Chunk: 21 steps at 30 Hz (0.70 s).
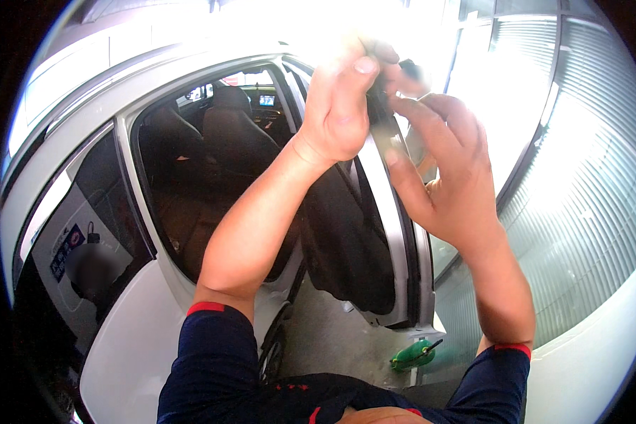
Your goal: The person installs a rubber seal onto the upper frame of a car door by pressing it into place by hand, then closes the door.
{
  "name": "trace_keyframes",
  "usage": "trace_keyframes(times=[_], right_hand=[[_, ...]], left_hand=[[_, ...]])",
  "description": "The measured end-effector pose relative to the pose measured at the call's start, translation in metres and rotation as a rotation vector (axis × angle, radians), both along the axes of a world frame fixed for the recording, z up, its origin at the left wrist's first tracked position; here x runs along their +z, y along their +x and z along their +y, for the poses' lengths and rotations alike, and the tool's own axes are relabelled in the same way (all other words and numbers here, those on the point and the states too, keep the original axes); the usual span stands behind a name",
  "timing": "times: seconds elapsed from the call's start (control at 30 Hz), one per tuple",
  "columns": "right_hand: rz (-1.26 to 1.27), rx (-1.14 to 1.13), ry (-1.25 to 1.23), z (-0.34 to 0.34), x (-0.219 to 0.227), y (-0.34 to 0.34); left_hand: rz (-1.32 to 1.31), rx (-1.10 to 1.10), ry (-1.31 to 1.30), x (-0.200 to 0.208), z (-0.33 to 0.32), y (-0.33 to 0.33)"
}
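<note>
Fingers of the left hand (343,109) curl at the top centre of the frame, where glare hides whether they are clamped on the dark strip (378,95) between the two hands; right of it, the right hand (461,177) has its thumb well apart from its fingers, whose tips are close to the strip, though contact can't be told. Glare could mask a poor grip and let the strip slip, and a hard push with raised arms might swing the open door (396,258), just right of centre, and pinch a finger. Left of centre, the white car (131,346) holds dark seats (237,138) and a small lit screen (266,100); lower right of centre, a green bottle (411,357) with a black spout might be kicked by a careless step, and its contents I cannot make out
</note>
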State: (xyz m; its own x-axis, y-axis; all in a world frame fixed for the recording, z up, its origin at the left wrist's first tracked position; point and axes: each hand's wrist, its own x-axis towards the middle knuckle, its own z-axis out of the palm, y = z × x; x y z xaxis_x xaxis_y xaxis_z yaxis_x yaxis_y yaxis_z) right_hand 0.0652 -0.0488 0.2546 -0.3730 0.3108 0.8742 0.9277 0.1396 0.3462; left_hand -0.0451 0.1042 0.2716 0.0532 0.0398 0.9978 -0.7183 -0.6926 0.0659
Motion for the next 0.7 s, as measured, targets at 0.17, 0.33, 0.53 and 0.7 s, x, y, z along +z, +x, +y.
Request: trace_keyframes(times=[0.17,0.33,0.53,0.7], right_hand=[[0.073,0.066,0.015,0.010,-0.002,0.005],[0.137,0.062,-0.022,0.007,-0.006,0.005],[0.145,0.071,-0.056,0.009,-0.011,0.009],[0.104,0.081,-0.021,0.010,-0.014,0.015]], left_hand=[[0.078,0.024,-0.010,-0.001,0.003,-0.005],[0.012,0.061,0.039,-0.001,0.005,0.000],[-0.029,0.133,0.061,-0.003,0.008,0.002],[0.004,0.028,-0.049,-0.007,0.006,0.003]])
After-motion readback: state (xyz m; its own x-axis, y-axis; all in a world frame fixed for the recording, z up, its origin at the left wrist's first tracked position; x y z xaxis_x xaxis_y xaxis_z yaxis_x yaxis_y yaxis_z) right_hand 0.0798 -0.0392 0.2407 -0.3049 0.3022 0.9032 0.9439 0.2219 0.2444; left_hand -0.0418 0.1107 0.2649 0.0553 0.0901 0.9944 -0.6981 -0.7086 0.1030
